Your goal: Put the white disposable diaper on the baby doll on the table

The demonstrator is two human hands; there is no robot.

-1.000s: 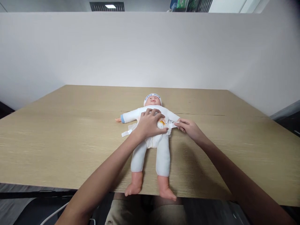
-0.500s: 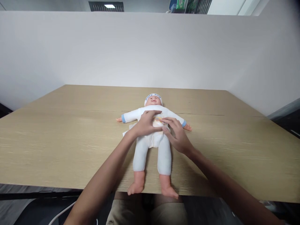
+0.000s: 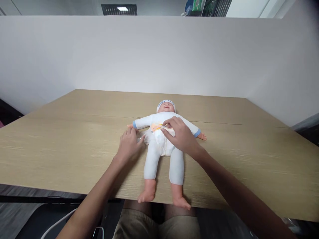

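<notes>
A baby doll (image 3: 165,115) lies face up, its feet toward me, in a white suit with blue cuffs and a lettered white headband. A white diaper (image 3: 161,139) with an orange and yellow print at the waist covers its hips. To the left of the doll, my left hand (image 3: 130,142) has thumb and fingers around the diaper's spread side flap (image 3: 147,136). My right hand (image 3: 181,135) is over the doll's belly, thumb and fingers pinching the front waist edge of the diaper. The diaper's right side is hidden behind that hand.
The doll rests on a light wooden table (image 3: 74,146), its heels at the front edge. A white partition (image 3: 159,56) rises behind and on the right. Below the edge are my legs (image 3: 157,225), a dark chair and a white cable (image 3: 56,224).
My left hand has moved from the doll's belly out left to the diaper's side flap. My right hand has shifted inward over the diaper's front and closed on it. The view has tilted slightly.
</notes>
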